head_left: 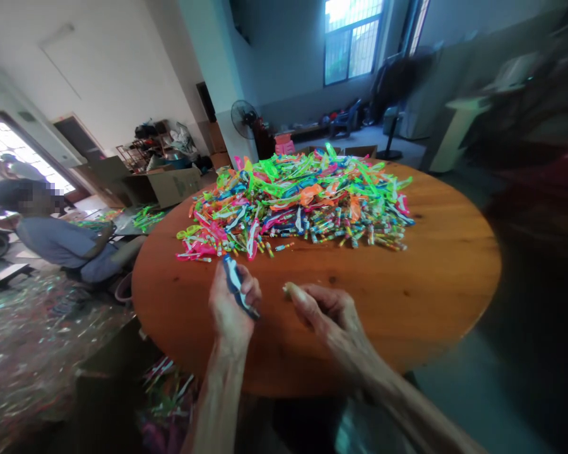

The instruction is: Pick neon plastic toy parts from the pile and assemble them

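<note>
Closed around a dark blue and white plastic piece [237, 287], long and slightly curved, my left hand [227, 309] is over the near left of the round table. My right hand [329, 309] is to its right, thumb and fingers pinched together. A small pale tip shows at the pinch; the rest of what it holds is hidden. Beyond both hands lies a heap of bright plastic pieces [307, 183] in green, pink, orange and blue. Several small striped cylinders [329, 224] lie along its near side.
The round wooden table [435, 277] fills the middle. A person [66, 243] sits at the left. A carton [108, 378] and an open bag with colourful pieces [170, 391] stand below the table's left edge. Clear wrappers [28, 340] cover the floor. A fan [244, 120] stands behind.
</note>
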`<state>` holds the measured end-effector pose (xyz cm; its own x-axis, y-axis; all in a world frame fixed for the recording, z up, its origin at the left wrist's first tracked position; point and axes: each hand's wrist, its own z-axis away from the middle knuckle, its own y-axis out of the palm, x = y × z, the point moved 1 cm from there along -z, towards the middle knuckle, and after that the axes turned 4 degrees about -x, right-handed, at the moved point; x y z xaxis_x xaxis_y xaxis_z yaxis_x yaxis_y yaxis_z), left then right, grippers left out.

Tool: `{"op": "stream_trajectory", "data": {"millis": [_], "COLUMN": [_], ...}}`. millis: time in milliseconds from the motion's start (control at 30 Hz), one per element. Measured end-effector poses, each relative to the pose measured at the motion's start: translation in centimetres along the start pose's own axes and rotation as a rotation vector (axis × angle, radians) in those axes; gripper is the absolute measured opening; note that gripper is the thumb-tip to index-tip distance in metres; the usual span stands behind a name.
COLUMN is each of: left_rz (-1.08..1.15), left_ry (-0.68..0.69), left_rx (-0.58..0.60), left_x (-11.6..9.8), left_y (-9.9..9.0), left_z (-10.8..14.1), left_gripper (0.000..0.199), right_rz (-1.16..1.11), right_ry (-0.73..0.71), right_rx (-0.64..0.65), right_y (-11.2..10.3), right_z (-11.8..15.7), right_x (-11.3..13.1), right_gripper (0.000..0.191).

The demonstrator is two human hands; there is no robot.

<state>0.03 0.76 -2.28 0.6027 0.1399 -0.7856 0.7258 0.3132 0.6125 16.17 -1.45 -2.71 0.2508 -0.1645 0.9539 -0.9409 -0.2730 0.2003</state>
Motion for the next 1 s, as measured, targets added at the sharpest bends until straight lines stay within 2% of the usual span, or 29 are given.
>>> {"op": "stream_trajectory", "data": {"millis": [100, 233, 300, 400, 533, 700, 1000], "left_rz": [-0.201, -0.6, -0.771, -0.946, -1.039, -1.092, -1.191], "left_ry": [0.088, 0.201, 0.253, 0.323, 0.383, 0.477, 0.575], "left_rx": [0.085, 0.302, 0.402, 0.491, 0.504, 0.485, 0.551], "left_x": [-0.3, 0.3, 0.5, 0.4, 0.4, 0.7, 0.9], "left_y": [-0.4, -1.4, -1.9, -2.1, -2.0, -1.8, -1.1], "left_z": [0.0, 0.6, 0.9, 1.2, 1.2, 1.3, 1.4], "left_gripper": [0.04, 0.04, 0.04, 0.037, 0.021, 0.016, 0.022], "right_rz": [0.034, 0.057, 0.082, 0.121, 0.143, 0.144, 0.192], "right_ry": [0.053, 0.067, 0.05, 0.069, 0.084, 0.059, 0.077], "right_rx": [0.042, 0.069, 0.076, 0.1, 0.105, 0.123, 0.128], "right_y": [-1.2, -2.7, -3.5, -4.2, -4.7, -5.2, -5.6], "right_z": [-1.2, -2.7, -3.1, -3.0, -2.7, -2.6, -2.1], "right_x": [-0.6, -0.8, -0.8, -0.7, -0.7, -0.9, -1.0], "right_gripper": [0.051, 0.051, 0.05, 0.051, 0.047, 0.047, 0.049]}}
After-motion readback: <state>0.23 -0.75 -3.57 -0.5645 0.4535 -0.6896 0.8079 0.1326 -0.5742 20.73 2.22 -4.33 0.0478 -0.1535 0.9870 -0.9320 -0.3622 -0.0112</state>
